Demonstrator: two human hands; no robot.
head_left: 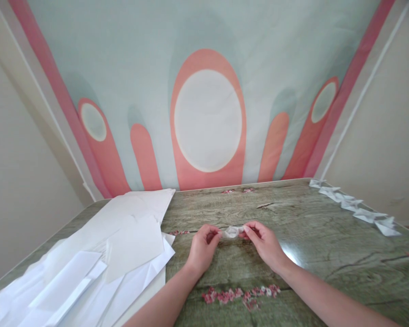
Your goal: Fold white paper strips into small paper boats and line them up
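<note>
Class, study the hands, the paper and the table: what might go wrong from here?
1. The small paper piece, pinched between the left hand and right hand, might tear if pulled hard.
2. Loose sheets overlap beside the left arm; a brush might shift them.
3. The folded shapes sit along the right edge of the table; a bump might drop one.

Head cam, fwd & down over tbl (238,268)
</note>
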